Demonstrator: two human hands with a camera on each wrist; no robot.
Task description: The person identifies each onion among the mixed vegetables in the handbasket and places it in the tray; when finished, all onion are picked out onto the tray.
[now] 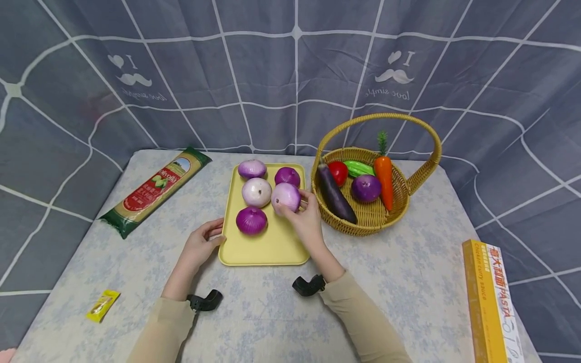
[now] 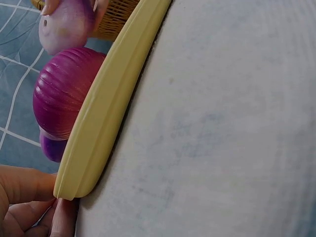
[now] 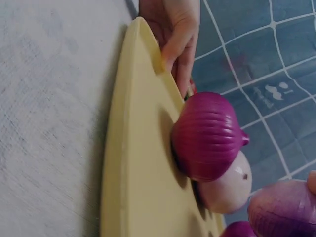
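Pale onion | on yellow tray, right side, touching neighbour onion | right hand cups it from basket side | left hand pinches tray's near-left edge, farther away

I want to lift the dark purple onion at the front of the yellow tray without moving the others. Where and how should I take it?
Grip the dark purple onion across its round middle, coming from above. It rests upright and apart from the other onions, with bare yellow tray in front, so fingers probably fit on both sides.
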